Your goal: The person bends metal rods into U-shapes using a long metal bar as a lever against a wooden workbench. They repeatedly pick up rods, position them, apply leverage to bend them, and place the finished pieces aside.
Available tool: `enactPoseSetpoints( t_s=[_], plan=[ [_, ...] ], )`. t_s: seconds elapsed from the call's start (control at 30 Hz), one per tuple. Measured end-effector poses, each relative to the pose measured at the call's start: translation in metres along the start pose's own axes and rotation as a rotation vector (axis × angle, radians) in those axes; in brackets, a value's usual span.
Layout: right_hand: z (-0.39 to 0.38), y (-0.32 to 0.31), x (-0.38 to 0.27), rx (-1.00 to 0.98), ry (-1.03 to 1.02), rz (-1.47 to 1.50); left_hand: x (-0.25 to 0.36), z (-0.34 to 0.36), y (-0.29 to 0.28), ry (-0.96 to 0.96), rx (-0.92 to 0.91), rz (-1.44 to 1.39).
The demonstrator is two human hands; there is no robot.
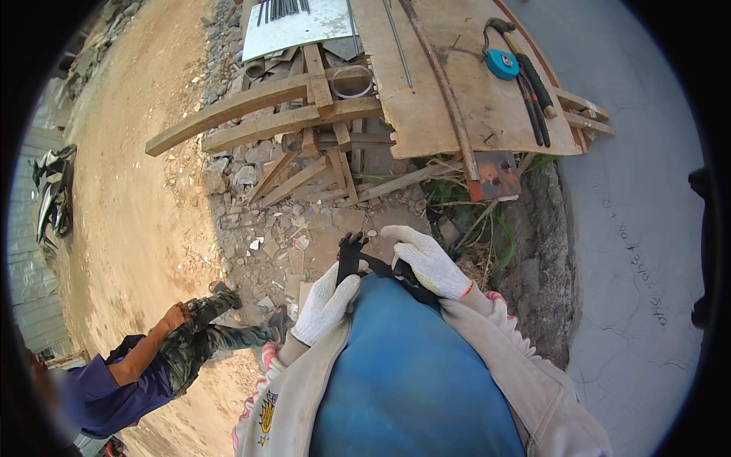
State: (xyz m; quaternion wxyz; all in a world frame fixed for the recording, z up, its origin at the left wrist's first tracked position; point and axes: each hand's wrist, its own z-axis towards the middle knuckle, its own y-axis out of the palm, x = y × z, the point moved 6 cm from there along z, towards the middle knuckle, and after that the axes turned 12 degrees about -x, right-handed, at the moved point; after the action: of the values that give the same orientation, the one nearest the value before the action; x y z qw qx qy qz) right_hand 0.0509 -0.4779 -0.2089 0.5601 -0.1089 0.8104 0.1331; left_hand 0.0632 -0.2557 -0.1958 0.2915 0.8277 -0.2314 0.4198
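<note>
My left hand, in a white knit glove, grips a black strap buckle at my chest, over a blue shirt. My right hand, gloved the same way, closes on the black strap just right of the buckle. Both hands sit close together above rubble. Beige sleeves with pink cuffs cover my forearms.
A plywood board ahead carries a blue tape measure, black-handled tools and a rusty bar. Wooden beams lie over stone rubble. A person in camouflage trousers walks at lower left on dirt. Concrete slab at right.
</note>
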Motion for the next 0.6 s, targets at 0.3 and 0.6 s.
enactPoseSetpoints(
  t_s=[0.3, 0.6],
  plan=[
    [-0.008, 0.001, -0.009, 0.051, 0.082, 0.076, 0.003, 0.021, 0.015, 0.042, -0.133, -0.080],
    [-0.013, 0.004, -0.006, 0.127, -0.023, -0.016, 0.016, 0.047, 0.019, 0.014, -0.207, -0.021]
  ],
)
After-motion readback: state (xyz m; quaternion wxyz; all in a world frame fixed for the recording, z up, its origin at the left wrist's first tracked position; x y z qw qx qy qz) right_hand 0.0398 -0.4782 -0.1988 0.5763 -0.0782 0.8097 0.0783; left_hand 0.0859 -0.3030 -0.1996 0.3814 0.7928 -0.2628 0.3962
